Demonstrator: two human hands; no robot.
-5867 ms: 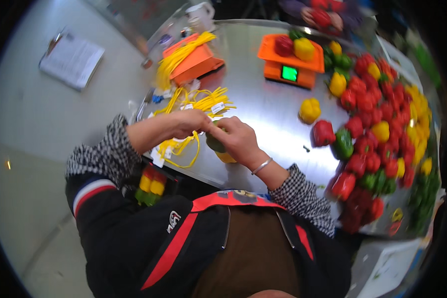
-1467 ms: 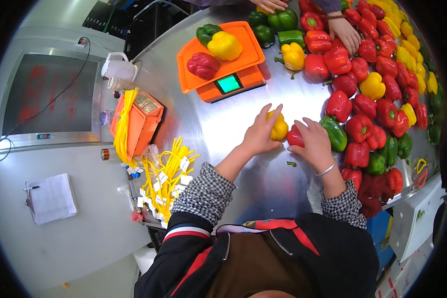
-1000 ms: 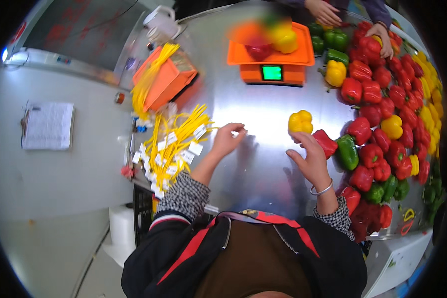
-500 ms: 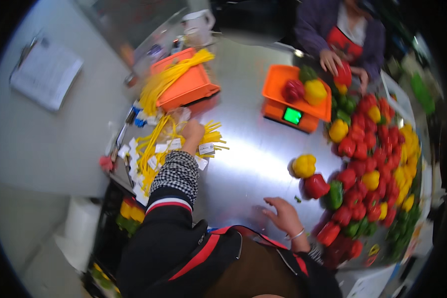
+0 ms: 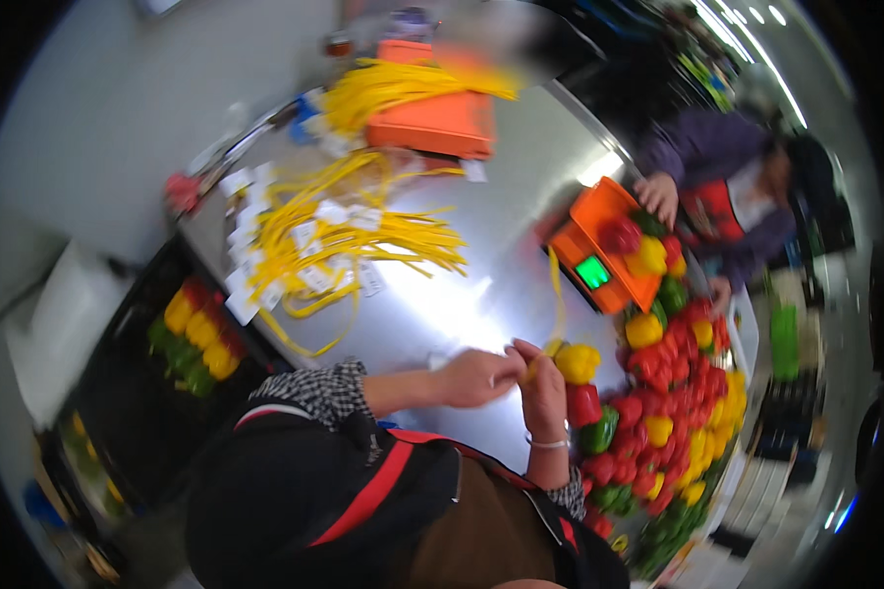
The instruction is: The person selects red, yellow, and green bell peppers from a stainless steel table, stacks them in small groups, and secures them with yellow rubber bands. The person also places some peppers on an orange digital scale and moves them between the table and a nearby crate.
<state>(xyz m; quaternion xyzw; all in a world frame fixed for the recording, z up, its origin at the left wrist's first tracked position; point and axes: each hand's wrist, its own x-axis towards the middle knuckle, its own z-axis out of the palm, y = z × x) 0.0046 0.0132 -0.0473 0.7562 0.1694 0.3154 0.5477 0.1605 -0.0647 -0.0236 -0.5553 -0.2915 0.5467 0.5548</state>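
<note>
My left hand [image 5: 479, 379] and my right hand [image 5: 543, 395] meet over the near part of the steel table, fingers closed in a pinch. A thin yellow strip [image 5: 560, 293] runs up from between their fingertips toward the scale. Its lower end is hidden by my fingers. Just right of my right hand lie a yellow bell pepper [image 5: 578, 363], a red bell pepper [image 5: 583, 404] and a green bell pepper [image 5: 599, 430]. On the left a bunch of yellow strips [image 5: 413, 236] with white labels is spread over the table.
An orange scale [image 5: 599, 240] with a lit green display holds several peppers. Beside it a co-worker's hand [image 5: 658, 196] touches its tray. A large pepper heap [image 5: 658, 422] covers the right side. More strips lie on an orange box [image 5: 432, 126] at the far left. A black crate [image 5: 133, 393] stands lower left.
My left hand has left the bunch of strips and joined my right hand, with a yellow strip now between them. The view has turned. The co-worker's hand has gone from a red pepper to the scale.
</note>
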